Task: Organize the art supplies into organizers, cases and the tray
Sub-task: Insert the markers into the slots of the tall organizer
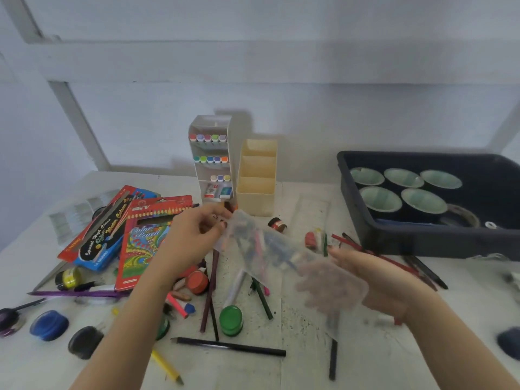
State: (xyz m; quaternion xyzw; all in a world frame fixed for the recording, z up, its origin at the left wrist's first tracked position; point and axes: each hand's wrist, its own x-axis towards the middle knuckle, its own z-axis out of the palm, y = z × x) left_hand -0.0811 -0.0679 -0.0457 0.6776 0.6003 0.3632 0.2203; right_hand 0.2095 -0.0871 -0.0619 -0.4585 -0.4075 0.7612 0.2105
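White worktop (309, 347) under a pale wall carries scattered pencils, paint pots and pencil boxes (135, 237). Both hands hold a clear plastic case (281, 257) in the air above the clutter: the left hand (194, 237) pinches its far corner, while the right hand (377, 280) cradles the near end from below, probably to keep it steady for opening or loading. 2 organizers (233, 170) and a dark tray (422, 237) stand beyond.

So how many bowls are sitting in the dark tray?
5 bowls in the dark tray: three along the back row, two in front. The tray runs off frame right, so more may be hidden.
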